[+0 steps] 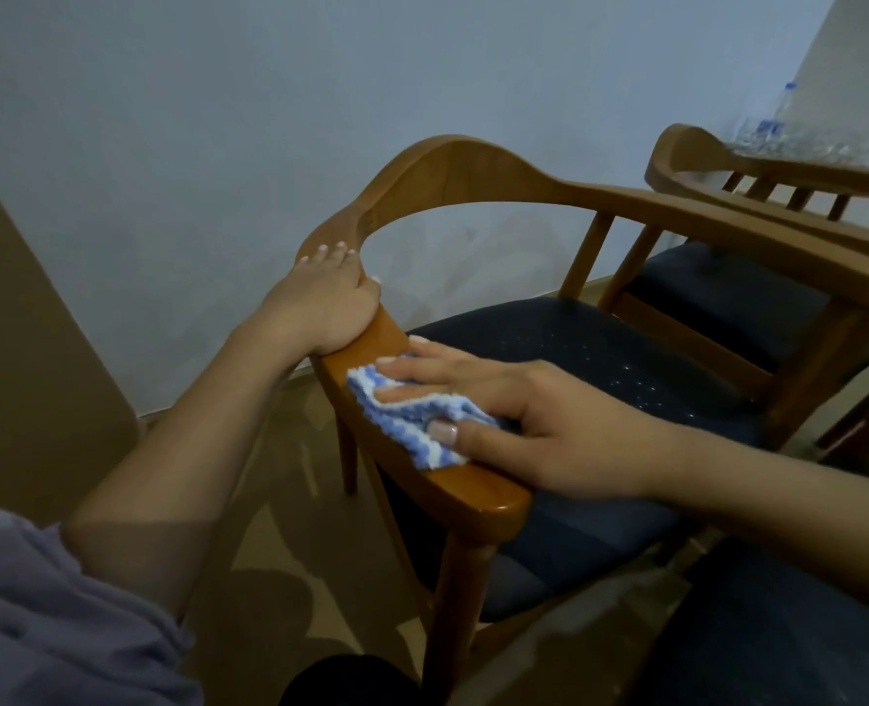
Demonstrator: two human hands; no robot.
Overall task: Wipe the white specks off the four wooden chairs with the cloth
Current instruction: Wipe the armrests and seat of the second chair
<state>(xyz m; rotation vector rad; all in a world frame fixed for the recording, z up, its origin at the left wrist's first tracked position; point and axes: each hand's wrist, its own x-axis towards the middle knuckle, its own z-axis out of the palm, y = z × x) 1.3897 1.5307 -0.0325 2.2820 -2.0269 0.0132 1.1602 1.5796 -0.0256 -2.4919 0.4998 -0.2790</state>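
A wooden armchair [473, 168] with a curved back rail and a dark blue seat fills the middle of the view. My left hand [328, 303] grips its near armrest where the rail bends upward. My right hand [514, 420] presses a blue-and-white striped cloth [402, 420] flat on the same armrest, closer to its front end, with the fingers straight and the thumb over the cloth's edge. Small white specks dot the dark seat [600, 359]. A second wooden chair [697, 150] of the same kind stands behind it at the right.
A pale wall runs behind the chairs. A brown panel [25, 349] stands at the left edge. Tan floor [279, 501] shows under the armrest. A dark cushion [779, 634] fills the lower right. A clear plastic bottle [779, 119] sits behind the second chair.
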